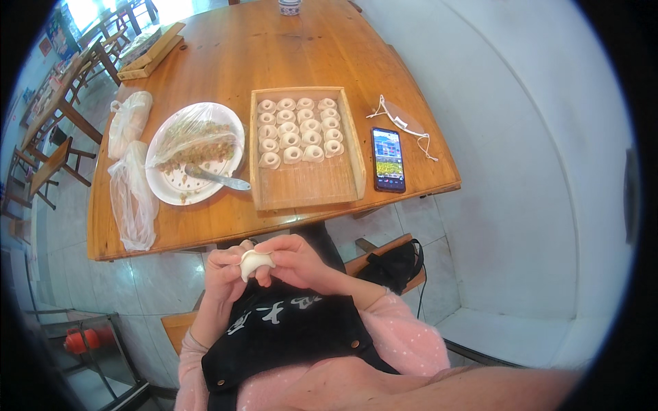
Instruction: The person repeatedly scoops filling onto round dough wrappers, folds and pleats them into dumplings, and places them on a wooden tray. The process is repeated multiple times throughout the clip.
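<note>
Between my two hands, above my lap and just off the table's near edge, is a folded dough dumpling. The fingertips of my left hand pinch one end of it. My right hand grips the other end, thumb and fingers along its edge. On the table ahead, a wooden tray bears rows of ring-shaped dumplings. Left of the tray stands a white plate of minced filling, partly covered by clear plastic film. A spoon rests on the plate, its handle reaching over the rim toward the tray.
Plastic bags lie along the left of the wooden table. Right of the tray are a lit phone and a white-strapped face shield or mask. Wooden boxes sit far left. A black bag rests on a bench.
</note>
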{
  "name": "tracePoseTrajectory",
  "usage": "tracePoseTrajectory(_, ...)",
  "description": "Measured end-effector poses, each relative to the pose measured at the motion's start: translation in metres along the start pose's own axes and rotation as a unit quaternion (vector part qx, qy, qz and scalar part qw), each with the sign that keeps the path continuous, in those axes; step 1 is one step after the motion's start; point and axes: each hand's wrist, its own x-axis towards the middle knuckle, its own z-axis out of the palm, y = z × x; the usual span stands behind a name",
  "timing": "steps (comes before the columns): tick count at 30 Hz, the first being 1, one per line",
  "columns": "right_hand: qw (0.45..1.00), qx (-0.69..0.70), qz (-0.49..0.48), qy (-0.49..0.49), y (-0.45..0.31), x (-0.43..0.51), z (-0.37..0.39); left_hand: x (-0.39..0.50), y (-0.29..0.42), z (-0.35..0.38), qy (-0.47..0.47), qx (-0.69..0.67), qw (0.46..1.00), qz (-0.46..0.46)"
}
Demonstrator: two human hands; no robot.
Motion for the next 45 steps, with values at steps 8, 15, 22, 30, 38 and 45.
tracePoseTrajectory(8,0.992,0.118,0.010,-0.042,0.015,0.001,-0.010,0.008,0.004,0.007,-0.014,0.067,0.997,0.040)
tracePoseTrajectory(15,0.997,0.078,-0.007,-0.022,0.020,0.003,-0.013,0.009,0.007,0.000,-0.043,0.163,0.981,0.091)
tracePoseTrajectory(22,0.999,-0.001,-0.007,0.048,0.023,0.005,-0.003,0.006,0.002,0.001,0.014,0.242,0.957,0.161)
tracePoseTrajectory(30,0.996,-0.064,-0.008,0.061,0.023,0.009,0.006,0.003,0.002,0.007,0.087,0.411,0.872,0.253)
tracePoseTrajectory(38,0.988,-0.115,-0.053,0.091,0.025,0.009,0.008,-0.002,0.002,0.013,0.080,0.480,0.830,0.274)
tracePoseTrajectory(45,0.969,-0.192,-0.124,0.092,0.029,0.008,0.010,-0.005,0.000,0.019,0.063,0.482,0.827,0.282)
